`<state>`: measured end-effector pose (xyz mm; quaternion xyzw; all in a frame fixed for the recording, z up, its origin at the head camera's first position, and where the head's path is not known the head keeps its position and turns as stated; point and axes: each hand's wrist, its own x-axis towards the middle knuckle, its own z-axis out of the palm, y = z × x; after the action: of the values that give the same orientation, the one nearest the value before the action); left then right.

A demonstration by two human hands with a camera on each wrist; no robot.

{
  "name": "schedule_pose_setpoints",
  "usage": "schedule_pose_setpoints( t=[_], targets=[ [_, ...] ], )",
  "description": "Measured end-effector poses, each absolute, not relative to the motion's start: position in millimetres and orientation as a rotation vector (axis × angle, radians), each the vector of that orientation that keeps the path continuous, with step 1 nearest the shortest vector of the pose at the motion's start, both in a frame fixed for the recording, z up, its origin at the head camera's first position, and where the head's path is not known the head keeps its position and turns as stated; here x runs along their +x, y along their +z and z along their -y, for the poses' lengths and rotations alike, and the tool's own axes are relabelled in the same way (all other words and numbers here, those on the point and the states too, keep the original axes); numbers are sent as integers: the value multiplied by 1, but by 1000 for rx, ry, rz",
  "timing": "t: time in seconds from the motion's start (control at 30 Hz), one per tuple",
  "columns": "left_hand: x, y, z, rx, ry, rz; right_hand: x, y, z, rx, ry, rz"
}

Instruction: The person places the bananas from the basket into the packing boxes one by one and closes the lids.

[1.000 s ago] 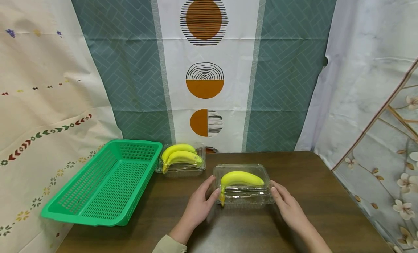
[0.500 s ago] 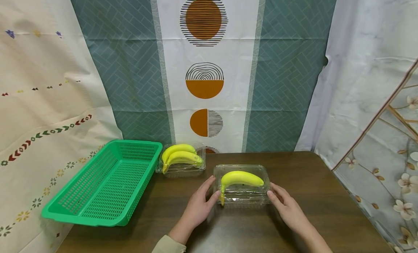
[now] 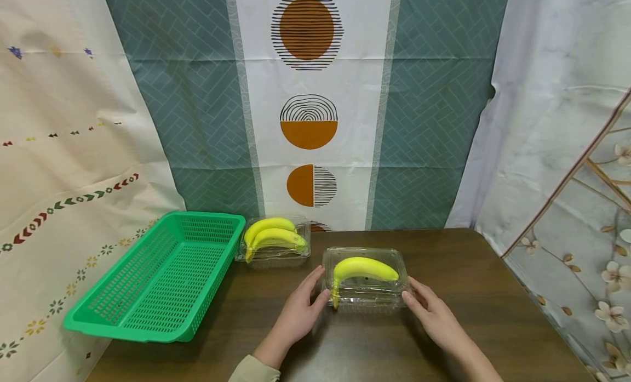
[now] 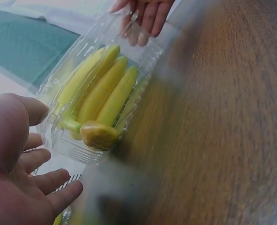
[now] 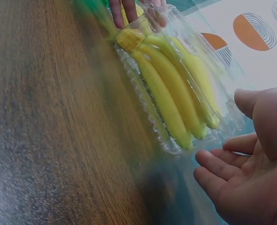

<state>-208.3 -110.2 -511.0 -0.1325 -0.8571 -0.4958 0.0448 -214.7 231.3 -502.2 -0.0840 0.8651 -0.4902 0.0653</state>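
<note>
A clear plastic clamshell box (image 3: 367, 297) sits on the brown table between both hands. Inside it lies a bunch of yellow bananas (image 4: 103, 91), stem end toward the left hand. My left hand (image 3: 300, 305) is at the box's left end, thumb at its corner and the other fingers loosely spread. At the opposite end, my right hand (image 3: 434, 313) has its thumb by the near right corner, the fingers relaxed. Neither hand curls round the box. The right wrist view shows the lid down over the bananas (image 5: 169, 91).
Back left on the table (image 3: 355, 354) stands a second clear box (image 3: 276, 255) with bananas (image 3: 271, 227) in it. Beside it, a green plastic basket (image 3: 197, 316) runs along the left side. Patterned cloths (image 3: 439, 124) hang behind and at both sides.
My right hand has shifted slightly left at the box's near right corner, and the box's front edge looks narrower and flatter. The left hand has hardly moved.
</note>
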Motion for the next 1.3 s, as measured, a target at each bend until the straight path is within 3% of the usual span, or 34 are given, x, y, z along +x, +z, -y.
schedule_pose_setpoints(
  t=[0.73, 1.3],
  targets=[
    [-202, -505, 103, -118, -1426, 2652, -212, -499, -234, -180, -1510, -2594],
    [-201, -506, 101, -154, -1289, 2701, -209, -499, -231, -87, -1443, -2690]
  ],
)
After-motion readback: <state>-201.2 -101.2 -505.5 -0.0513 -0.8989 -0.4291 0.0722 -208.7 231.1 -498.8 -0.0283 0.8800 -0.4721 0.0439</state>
